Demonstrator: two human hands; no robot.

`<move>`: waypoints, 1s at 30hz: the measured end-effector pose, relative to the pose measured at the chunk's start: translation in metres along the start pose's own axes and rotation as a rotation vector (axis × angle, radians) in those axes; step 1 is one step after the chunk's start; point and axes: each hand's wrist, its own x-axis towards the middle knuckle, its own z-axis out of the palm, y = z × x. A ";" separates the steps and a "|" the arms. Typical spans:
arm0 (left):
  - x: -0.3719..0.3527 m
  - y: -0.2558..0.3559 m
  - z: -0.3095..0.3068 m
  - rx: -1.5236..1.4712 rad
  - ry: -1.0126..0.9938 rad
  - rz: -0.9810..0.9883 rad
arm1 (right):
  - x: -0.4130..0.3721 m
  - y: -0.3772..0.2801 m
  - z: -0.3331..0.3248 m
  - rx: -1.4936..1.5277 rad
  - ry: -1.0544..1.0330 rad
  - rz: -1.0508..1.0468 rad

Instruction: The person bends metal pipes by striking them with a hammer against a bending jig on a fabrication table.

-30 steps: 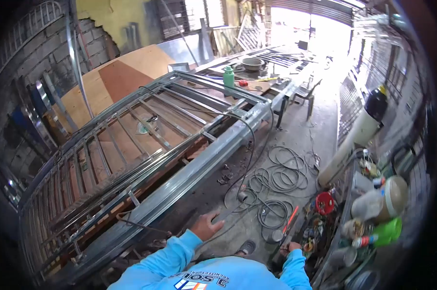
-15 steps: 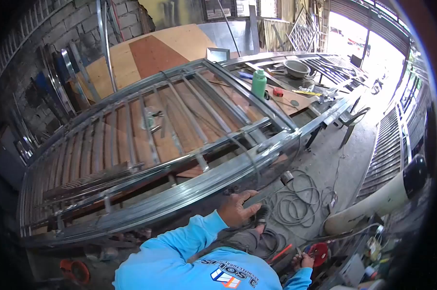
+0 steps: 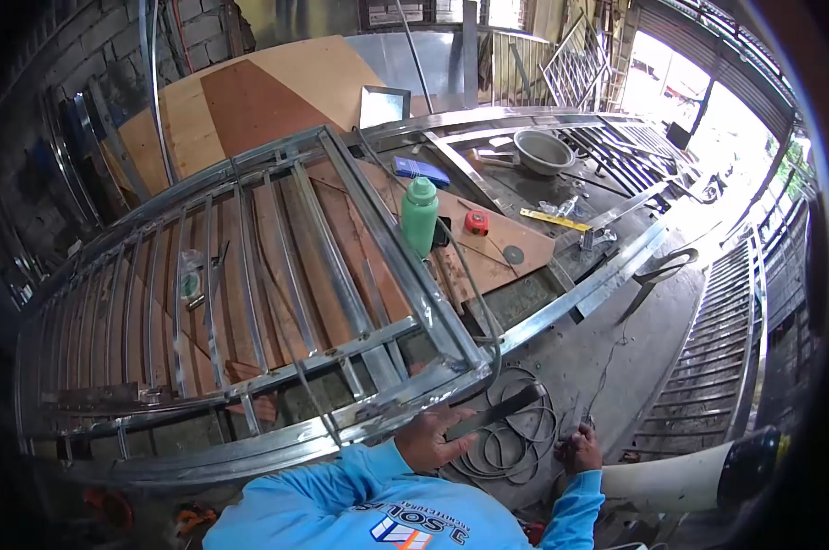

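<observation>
My left hand [image 3: 429, 439] is closed on one end of a dark flat metal bar [image 3: 501, 410]. The bar points up and to the right, beside the near edge of a large metal grille frame [image 3: 396, 403]. My right hand [image 3: 579, 449] is raised over the floor with its fingers closed. Thin metal tips stick up from it, too small to tell what they belong to. Beyond the bar, a coiled cable [image 3: 515, 458] lies on the concrete.
On the bench boards stand a green bottle [image 3: 420, 218], a red tape measure [image 3: 476, 222] and a yellow level [image 3: 554, 219]. A grey basin [image 3: 543, 152] sits farther back. To the right are a white cylinder [image 3: 671, 476] and another grille [image 3: 708, 357].
The view has turned and shifted toward the right end of the grille frame. My right hand has come up from beside a red object low on the right. The bar now shows clearly in my left hand.
</observation>
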 end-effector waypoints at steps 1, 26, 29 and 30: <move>0.013 0.001 -0.001 -0.044 -0.022 -0.024 | 0.009 -0.009 0.010 -0.006 0.041 0.000; 0.243 0.011 0.169 -0.663 0.623 -0.792 | 0.329 -0.220 0.108 -0.336 -0.844 0.314; 0.264 0.014 0.178 -0.683 0.639 -0.765 | 0.354 -0.222 0.109 -0.379 -0.893 0.318; 0.266 0.015 0.180 -0.723 0.649 -0.756 | 0.361 -0.222 0.112 -0.419 -0.884 0.314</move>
